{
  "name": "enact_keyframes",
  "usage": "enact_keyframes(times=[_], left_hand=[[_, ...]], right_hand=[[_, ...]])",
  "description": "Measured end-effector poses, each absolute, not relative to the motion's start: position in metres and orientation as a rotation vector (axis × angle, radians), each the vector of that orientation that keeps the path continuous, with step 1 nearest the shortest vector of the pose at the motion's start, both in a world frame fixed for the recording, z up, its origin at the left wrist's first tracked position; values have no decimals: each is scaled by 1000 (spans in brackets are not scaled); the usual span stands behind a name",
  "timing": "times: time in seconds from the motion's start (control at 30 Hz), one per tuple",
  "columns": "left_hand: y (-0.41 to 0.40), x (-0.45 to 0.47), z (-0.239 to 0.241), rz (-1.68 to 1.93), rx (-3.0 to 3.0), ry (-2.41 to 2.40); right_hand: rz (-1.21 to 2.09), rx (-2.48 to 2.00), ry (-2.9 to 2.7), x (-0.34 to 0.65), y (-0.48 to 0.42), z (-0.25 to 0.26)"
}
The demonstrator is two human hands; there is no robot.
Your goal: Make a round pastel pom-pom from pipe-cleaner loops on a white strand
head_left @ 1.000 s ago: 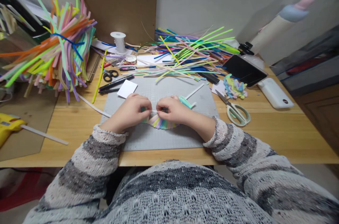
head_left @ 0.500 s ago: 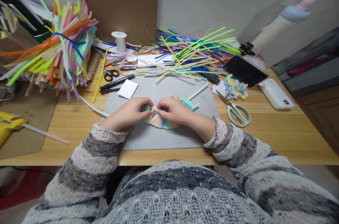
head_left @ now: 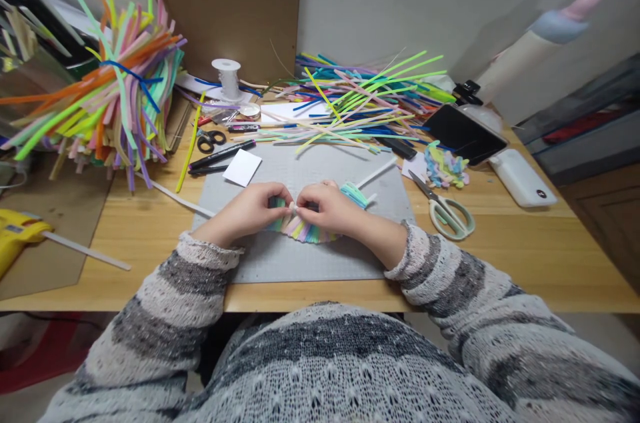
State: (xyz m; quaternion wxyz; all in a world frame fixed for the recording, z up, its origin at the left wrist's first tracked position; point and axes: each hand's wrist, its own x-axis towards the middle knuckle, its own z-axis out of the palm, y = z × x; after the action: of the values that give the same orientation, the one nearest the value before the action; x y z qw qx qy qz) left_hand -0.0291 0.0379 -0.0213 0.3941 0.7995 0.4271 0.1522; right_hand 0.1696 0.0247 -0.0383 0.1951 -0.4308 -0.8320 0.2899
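Observation:
Over the grey cutting mat (head_left: 320,270), a band of pastel pipe cleaners (head_left: 310,231) in pink, yellow, green and lilac lies under both hands. My left hand (head_left: 255,206) is closed, its thumb and fingertips pinching a small whitish bit at the band's upper edge. Fingertip to fingertip with it, my right hand (head_left: 327,206) pinches the same spot from the other side. Loops of mint and blue pipe cleaner (head_left: 355,194) show beyond my right wrist, beside a white strip (head_left: 377,172). My fingers hide much of the pinched part.
Green-handled scissors (head_left: 450,215) and a pastel pile (head_left: 445,166) lie to the right, near a phone (head_left: 467,133) and white power bank (head_left: 523,178). Loose pipe cleaners (head_left: 370,100) spread behind the mat. At left are a pipe-cleaner bundle (head_left: 125,90), markers (head_left: 223,156) and yellow glue gun (head_left: 20,233).
My left fingertips have shifted slightly right and up, closer to the right ones. The small whitish bit between them now shows less. My right hand has hardly moved.

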Motion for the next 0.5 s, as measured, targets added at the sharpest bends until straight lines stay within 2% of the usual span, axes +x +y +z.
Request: enact_keyframes(times=[0.33,0.5], left_hand=[[38,-25,-24,406,2482,1001],[37,-23,-21,436,2455,1022]], right_hand=[[900,-1225,-2265,170,26,-37],[895,-1194,-2281,170,25,-35]])
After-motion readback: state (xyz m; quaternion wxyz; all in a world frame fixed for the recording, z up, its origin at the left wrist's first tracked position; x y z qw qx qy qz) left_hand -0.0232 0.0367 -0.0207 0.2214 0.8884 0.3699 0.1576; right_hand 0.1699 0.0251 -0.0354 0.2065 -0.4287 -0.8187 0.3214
